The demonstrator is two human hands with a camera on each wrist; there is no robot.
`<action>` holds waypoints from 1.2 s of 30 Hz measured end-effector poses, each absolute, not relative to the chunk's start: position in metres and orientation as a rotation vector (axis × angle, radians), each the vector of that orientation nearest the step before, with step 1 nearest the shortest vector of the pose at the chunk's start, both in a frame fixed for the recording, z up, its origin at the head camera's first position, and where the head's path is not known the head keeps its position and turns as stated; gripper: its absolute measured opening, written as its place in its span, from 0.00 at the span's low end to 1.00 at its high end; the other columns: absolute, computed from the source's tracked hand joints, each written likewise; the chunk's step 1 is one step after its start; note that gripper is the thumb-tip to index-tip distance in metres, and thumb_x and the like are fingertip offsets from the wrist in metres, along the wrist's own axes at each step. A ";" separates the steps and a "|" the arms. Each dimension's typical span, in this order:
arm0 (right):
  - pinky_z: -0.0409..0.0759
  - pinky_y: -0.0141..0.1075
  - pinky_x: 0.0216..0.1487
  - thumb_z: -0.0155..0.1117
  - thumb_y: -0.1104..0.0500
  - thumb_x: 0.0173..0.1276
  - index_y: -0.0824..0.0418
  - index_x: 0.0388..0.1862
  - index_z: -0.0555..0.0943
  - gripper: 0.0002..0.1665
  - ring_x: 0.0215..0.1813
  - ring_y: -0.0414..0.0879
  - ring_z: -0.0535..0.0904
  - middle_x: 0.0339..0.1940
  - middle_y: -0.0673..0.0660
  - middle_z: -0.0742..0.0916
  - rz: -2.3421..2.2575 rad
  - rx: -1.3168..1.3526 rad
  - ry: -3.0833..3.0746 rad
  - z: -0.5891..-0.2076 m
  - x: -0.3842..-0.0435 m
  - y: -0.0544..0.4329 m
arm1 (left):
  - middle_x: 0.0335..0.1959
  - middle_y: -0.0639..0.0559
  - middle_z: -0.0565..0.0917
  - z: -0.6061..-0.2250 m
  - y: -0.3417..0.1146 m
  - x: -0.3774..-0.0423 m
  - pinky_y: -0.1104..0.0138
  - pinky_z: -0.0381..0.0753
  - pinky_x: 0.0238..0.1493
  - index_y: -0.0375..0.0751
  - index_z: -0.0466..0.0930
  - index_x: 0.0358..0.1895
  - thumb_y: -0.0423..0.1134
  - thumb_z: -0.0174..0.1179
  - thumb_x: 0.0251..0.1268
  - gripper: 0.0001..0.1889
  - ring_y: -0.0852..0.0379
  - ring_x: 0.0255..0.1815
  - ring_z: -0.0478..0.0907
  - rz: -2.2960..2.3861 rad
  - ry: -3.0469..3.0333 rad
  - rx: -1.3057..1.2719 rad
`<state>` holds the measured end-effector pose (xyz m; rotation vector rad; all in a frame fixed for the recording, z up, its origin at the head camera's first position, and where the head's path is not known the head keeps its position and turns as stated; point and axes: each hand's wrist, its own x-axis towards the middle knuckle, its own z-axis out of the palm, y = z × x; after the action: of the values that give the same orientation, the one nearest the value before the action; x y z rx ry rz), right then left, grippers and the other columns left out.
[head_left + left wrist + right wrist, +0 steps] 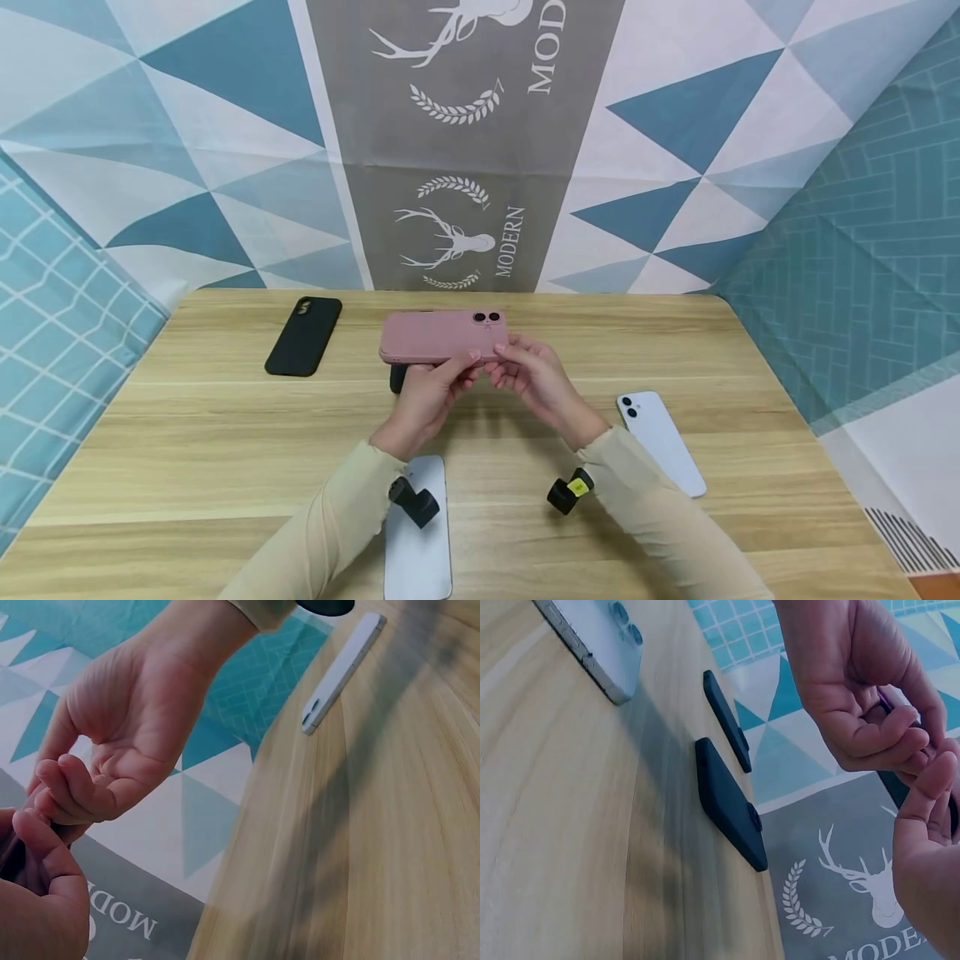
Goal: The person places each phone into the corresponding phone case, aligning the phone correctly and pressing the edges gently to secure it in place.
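A pink phone (438, 335) with two camera lenses lies sideways in both hands above the table, its back facing up. My left hand (429, 398) grips its lower edge near the middle, thumb on the back. At the camera end my right hand (538, 382) pinches the corner between thumb and fingers. In the left wrist view, the fingertips of the right hand (135, 727) and left hand (46, 892) meet at a dark edge. In the right wrist view the left hand (862, 690) hides much of the phone.
A black phone case (303, 337) lies at the back left of the wooden table (225, 458). Another black case (727, 806) is partly hidden under the pink phone in the head view. A white phone (662, 442) rests at the right, and a second white phone (417, 550) below the left forearm.
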<state>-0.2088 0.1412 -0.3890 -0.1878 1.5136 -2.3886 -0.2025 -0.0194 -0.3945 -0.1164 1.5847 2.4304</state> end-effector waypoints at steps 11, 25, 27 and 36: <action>0.76 0.26 0.24 0.40 0.69 0.71 0.60 0.35 0.73 0.13 0.20 0.38 0.78 0.19 0.50 0.86 -2.462 -0.093 1.458 -0.391 -0.207 0.140 | 0.25 0.57 0.82 -0.392 -0.022 -0.201 0.75 0.78 0.32 0.37 0.75 0.42 0.31 0.57 0.64 0.05 0.64 0.27 0.77 2.379 1.573 -0.034; 0.70 0.25 0.22 0.38 0.67 0.72 0.57 0.24 0.75 0.21 0.18 0.36 0.78 0.14 0.49 0.83 -2.682 0.063 1.353 -0.386 -0.213 0.161 | 0.29 0.53 0.82 -0.383 -0.050 -0.203 0.74 0.82 0.36 0.29 0.70 0.43 0.35 0.44 0.70 0.10 0.62 0.30 0.80 2.414 1.557 -0.064; 0.71 0.24 0.23 0.39 0.66 0.73 0.56 0.24 0.77 0.22 0.19 0.36 0.77 0.16 0.48 0.83 -2.693 0.068 1.337 -0.386 -0.214 0.162 | 0.30 0.53 0.82 -0.382 -0.049 -0.203 0.74 0.82 0.37 0.29 0.70 0.44 0.34 0.45 0.70 0.10 0.62 0.31 0.80 2.398 1.555 -0.058; 0.74 0.26 0.27 0.49 0.62 0.73 0.57 0.30 0.76 0.11 0.22 0.38 0.76 0.20 0.50 0.83 -2.601 -0.090 1.387 -0.394 -0.204 0.142 | 0.28 0.53 0.82 -0.384 -0.036 -0.201 0.74 0.81 0.38 0.35 0.74 0.35 0.32 0.45 0.69 0.07 0.61 0.32 0.80 2.481 1.483 -0.026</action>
<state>-0.2045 0.1421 -0.3935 -0.0896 1.3870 -2.6014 -0.2007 -0.0362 -0.3843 -0.0260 1.4832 2.4806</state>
